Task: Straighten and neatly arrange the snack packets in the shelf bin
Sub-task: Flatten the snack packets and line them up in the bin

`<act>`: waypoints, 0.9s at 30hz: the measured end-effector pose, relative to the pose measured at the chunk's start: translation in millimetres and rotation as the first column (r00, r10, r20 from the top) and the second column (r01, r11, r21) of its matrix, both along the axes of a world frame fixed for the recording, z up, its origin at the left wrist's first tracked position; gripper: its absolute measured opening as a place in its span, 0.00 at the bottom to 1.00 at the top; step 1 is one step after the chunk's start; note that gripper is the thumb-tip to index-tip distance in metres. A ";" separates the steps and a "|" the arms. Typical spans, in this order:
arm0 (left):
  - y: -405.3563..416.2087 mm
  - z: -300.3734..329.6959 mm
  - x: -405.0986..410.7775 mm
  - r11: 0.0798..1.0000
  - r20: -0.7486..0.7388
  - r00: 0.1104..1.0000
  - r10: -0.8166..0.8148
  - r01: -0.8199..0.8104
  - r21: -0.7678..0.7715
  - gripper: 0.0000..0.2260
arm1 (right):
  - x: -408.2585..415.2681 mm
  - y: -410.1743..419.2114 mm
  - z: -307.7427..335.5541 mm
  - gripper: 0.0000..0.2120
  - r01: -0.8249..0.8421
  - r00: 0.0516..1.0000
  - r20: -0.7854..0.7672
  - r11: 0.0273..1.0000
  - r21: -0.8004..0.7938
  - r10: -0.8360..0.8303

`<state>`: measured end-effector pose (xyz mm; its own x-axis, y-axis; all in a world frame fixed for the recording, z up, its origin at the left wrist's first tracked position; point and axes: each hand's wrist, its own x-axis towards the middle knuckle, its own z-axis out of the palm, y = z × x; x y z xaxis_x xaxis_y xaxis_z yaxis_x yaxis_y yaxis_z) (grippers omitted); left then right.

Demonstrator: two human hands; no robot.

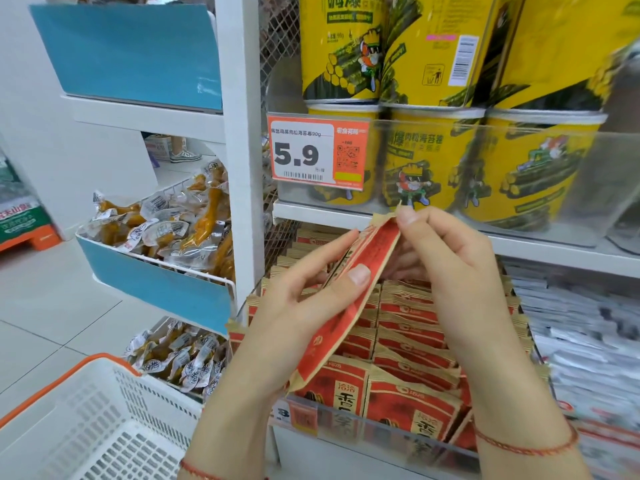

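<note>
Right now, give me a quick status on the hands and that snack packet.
Left hand and right hand both grip one red packet, lifted edge-on above the shelf bin. Rows of packets below. Nothing blocking.

You hold one red and tan snack packet [349, 292] edge-on above the shelf bin [381, 431]. Your left hand [304, 306] grips its lower half, thumb on the red face; your right hand [446, 258] pinches its top corner. Below, matching packets [412, 344] stand in rows behind the bin's clear front. Yellow canisters [429, 161] fill the shelf above.
</note>
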<state>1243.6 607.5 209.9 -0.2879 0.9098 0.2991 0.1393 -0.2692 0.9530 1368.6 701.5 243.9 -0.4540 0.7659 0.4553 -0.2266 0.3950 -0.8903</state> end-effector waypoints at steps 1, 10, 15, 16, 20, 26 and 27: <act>0.2 -0.1 0.3 1.000 -0.001 1.000 0.001 -0.001 -0.002 0.22 | 0.4 0.1 0.4 0.16 -0.012 1.000 -0.007 1.000 -0.006 0.012; 4.5 3.1 -0.4 0.998 0.071 0.996 0.047 -0.050 0.048 0.21 | -1.3 3.4 -3.5 0.19 -0.052 0.997 0.050 0.999 -0.009 0.052; 4.0 1.1 -9.8 0.958 0.354 0.909 0.217 -0.268 0.102 0.32 | -0.9 0.5 -6.9 0.21 -0.255 0.916 0.327 0.967 0.023 0.233; 3.3 -0.1 -11.7 0.944 0.384 0.889 0.250 -0.313 0.109 0.34 | -1.1 -1.1 -7.0 0.21 -0.305 0.880 0.386 0.952 0.012 0.277; 3.2 -1.0 -17.1 0.876 0.481 0.790 0.381 -0.474 0.086 0.37 | -6.3 -5.7 -10.6 0.21 -0.401 0.749 0.580 0.916 0.013 0.320; 5.6 -2.7 -17.3 0.828 0.513 0.729 0.454 -0.558 0.059 0.31 | -13.6 -11.2 -13.0 0.20 -0.437 0.742 0.575 0.899 0.025 0.345; 6.0 -3.2 -17.2 0.827 0.509 0.730 0.456 -0.559 0.059 0.31 | -13.8 -12.1 -12.4 0.21 -0.440 0.739 0.577 0.898 0.022 0.347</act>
<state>1226.4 613.5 206.7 -0.8361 0.5234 0.1644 -0.1233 -0.4713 0.8733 1354.8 689.4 231.6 -0.9046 0.4070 0.1265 0.1136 0.5163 -0.8488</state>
